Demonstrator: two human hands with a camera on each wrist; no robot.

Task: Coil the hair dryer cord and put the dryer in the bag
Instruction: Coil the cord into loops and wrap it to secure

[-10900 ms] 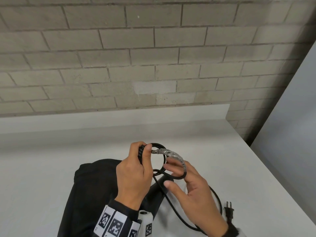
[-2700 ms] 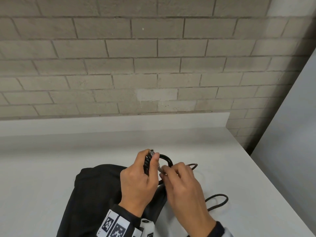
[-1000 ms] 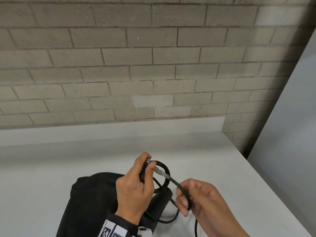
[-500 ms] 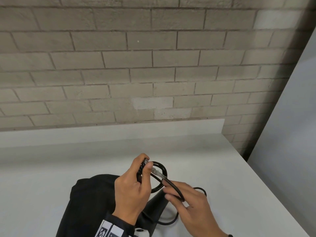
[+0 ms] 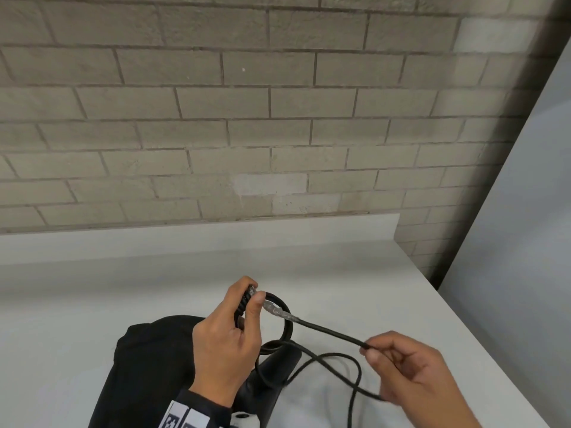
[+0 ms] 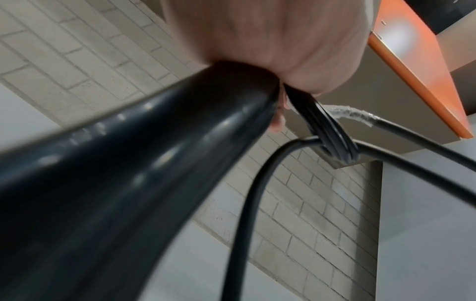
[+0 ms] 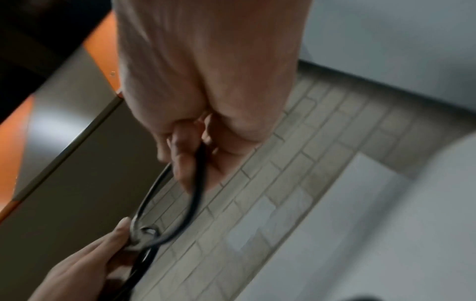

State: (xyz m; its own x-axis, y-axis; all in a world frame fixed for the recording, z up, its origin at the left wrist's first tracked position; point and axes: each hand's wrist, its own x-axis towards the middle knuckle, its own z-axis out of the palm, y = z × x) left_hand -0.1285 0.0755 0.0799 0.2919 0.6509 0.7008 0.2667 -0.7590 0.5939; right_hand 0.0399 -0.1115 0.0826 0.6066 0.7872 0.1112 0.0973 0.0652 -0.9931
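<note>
My left hand (image 5: 234,338) grips the small coil (image 5: 285,322) of the black cord, thumb pressed on the loops (image 6: 332,132), above the black hair dryer (image 5: 272,378); the dryer's dark body (image 6: 128,173) fills the left wrist view. A taped stretch of cord (image 5: 279,312) leaves the coil and runs taut to my right hand (image 5: 411,375), which pinches the cord (image 7: 199,163) between thumb and fingers. More slack cord (image 5: 336,359) loops below toward the table. The black bag (image 5: 148,366) lies flat under my left forearm.
A white table (image 5: 355,288) with a low back ledge stands against a brick wall (image 5: 278,118). Its right edge runs diagonally near my right hand, with a pale panel (image 5: 525,242) beyond it. An orange-edged cabinet (image 6: 425,71) hangs overhead.
My right hand has slid out to the right along the cord, drawing the strand straight from the coil. The left hand still holds the coil in the same spot.
</note>
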